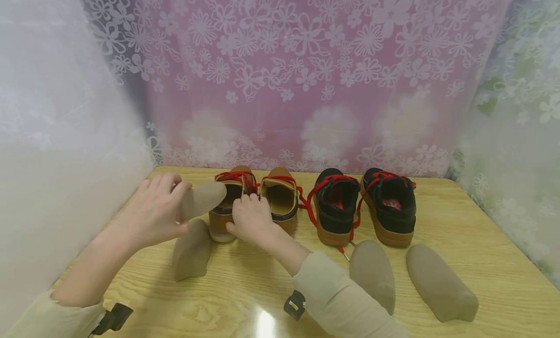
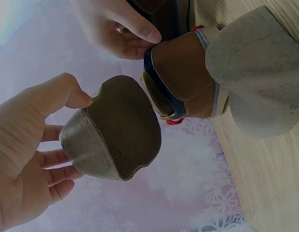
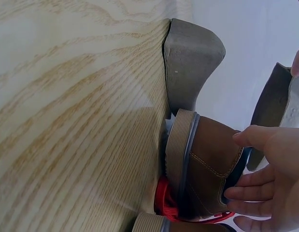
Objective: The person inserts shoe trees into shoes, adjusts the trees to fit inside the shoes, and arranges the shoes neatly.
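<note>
My left hand (image 1: 155, 206) holds up a grey-beige moulded pulp shoe insert (image 1: 204, 199), thumb on one edge and fingers on the other side. Its hollow shell (image 2: 122, 125) shows in the left wrist view, with its tip overlapping the opening of the left brown shoe (image 1: 220, 223) in the head view. My right hand (image 1: 252, 219) grips that shoe's collar, thumb at the heel edge and fingers along the side, as the right wrist view shows. A second insert (image 1: 191, 250) stands on the table just left of the shoe's heel.
The other brown shoe (image 1: 286, 224), red-laced too, stands beside the first. To the right are two black shoes (image 1: 334, 226) with red laces, one lace trailing on the wooden table (image 1: 210, 304). Two more inserts (image 1: 442, 284) lie in front of them. A flowered curtain (image 1: 284, 85) hangs behind.
</note>
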A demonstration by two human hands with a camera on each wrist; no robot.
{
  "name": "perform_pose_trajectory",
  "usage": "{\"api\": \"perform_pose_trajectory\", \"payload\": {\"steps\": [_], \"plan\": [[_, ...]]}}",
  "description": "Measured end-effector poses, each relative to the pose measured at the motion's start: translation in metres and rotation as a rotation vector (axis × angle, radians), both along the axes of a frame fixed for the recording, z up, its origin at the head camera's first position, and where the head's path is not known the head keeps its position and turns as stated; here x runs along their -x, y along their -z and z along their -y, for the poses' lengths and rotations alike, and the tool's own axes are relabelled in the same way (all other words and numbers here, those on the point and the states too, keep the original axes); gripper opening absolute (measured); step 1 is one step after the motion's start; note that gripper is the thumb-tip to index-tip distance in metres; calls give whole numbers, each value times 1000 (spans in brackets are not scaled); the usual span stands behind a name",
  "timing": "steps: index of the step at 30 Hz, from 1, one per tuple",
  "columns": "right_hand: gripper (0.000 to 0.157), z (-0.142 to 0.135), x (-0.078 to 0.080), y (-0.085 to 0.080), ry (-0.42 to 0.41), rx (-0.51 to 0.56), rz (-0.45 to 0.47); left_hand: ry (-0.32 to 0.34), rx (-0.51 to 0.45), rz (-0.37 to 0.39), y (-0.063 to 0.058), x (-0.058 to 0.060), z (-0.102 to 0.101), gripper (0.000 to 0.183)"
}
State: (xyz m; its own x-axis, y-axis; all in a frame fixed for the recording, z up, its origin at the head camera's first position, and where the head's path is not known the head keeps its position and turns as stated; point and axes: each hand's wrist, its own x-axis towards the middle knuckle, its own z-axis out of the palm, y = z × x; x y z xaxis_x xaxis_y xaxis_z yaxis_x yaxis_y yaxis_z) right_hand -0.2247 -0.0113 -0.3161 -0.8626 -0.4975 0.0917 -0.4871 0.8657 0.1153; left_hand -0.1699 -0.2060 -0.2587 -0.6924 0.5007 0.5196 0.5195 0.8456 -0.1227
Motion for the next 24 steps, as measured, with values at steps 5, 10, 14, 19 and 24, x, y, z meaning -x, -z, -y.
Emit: {"api": "perform_pose_trajectory", "payload": {"steps": [5, 10, 14, 19, 24], "plan": [[48, -1, 1, 1, -9, -5, -12, 13, 34, -12, 1, 2, -3, 52], [48, -1, 1, 1, -8, 6, -12, -7, 56, 23, 2, 4, -5, 55], [48, -2, 1, 0, -6, 10, -3, -5, 72, 32, 4, 5, -7, 55], [48, -2, 1, 0, -2, 13, -1, -1, 79, 17, 5, 7, -10, 55], [48, -2, 2, 0, -3, 9, -4, -2, 81, 28, 5, 9, -13, 54]]}}
